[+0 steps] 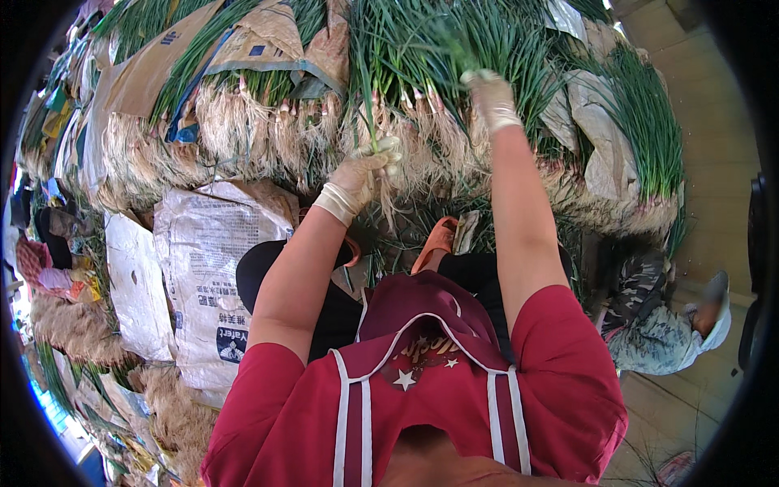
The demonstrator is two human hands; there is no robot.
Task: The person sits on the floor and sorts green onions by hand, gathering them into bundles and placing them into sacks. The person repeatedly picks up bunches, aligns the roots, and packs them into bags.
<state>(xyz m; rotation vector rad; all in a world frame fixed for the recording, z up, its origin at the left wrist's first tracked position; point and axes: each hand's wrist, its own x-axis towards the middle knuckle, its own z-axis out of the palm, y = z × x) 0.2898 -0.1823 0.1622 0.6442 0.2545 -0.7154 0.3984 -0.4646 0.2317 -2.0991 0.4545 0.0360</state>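
My left hand (pixel 364 178), in a pale thin glove, is closed around the lower end of a green onion (pixel 369 112). Its stalk rises toward the pile, and pale roots (pixel 387 204) dangle below my fingers. Farther out to the right, my gloved right hand (pixel 492 100) is over the leaves of a large heap of green onions (pixel 517 42). Motion blurs it. A smear of green shows at its fingertips, but whether they grip those leaves is unclear. Along the heap's near side hang matted, pale roots (pixel 426 137) and pinkish-white stem bases.
Sacking (pixel 258 36) covers onions at left. A printed white woven sack (pixel 207 280) lies by my left knee. Orange sandals (pixel 435 243) and leaf scraps are below me. At right are another person's camouflage-clad legs (pixel 645 329) and a tiled floor (pixel 718 213). More root bundles (pixel 79 329) lie left.
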